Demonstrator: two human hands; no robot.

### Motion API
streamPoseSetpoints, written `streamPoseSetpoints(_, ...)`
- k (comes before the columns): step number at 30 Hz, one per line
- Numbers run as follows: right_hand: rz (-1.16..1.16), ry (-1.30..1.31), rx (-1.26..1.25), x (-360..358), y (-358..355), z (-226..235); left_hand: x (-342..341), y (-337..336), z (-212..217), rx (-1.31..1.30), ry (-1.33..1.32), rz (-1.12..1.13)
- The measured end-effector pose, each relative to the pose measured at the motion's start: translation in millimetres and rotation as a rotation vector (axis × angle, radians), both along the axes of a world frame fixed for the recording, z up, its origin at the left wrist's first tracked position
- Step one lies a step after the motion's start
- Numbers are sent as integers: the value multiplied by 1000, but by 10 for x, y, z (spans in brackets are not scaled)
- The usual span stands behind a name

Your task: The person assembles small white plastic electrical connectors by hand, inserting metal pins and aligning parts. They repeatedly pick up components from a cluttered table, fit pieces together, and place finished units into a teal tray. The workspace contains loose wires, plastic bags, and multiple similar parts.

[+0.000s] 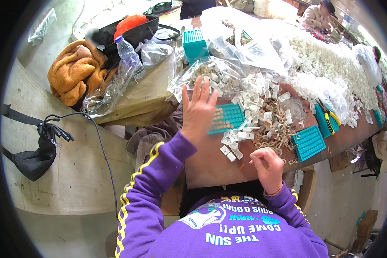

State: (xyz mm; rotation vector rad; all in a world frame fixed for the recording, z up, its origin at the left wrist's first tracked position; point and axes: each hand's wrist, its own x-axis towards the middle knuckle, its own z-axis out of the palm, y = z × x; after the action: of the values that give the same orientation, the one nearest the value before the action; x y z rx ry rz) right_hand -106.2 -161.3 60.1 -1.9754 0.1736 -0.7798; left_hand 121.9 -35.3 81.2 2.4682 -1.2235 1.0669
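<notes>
In the head view, your left hand [198,109] is lifted off the worktop [210,165], palm away from you, fingers spread and holding nothing. Just beyond its fingertips sits a clear bag [202,75] of small white clips; right beside its thumb side lies a teal tray [225,118], partly hidden behind the hand. Your right hand [267,165] hovers low near the worktop's front edge, fingers curled in with thumb and forefinger pressed together; whether something tiny is pinched there you cannot tell. The loose clips [232,146] lie between your two hands, just ahead and to the inner side of the right one, strung out in a line that runs away from you toward the tray. The right hand is the nearer to them. A tangle of pale bits [273,135] lies straight ahead of that hand, and a second teal tray [308,142] sits to its outer side
</notes>
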Motion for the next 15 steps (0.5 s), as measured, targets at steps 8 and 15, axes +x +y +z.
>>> streamPoseSetpoints(8,7,-27,60,49,-69,-49,-520,475,-465,-118,455,-150)
streamPoseSetpoints(15,-3,62,54,92,22,-145,-725,405,-469,-149,633,-248)
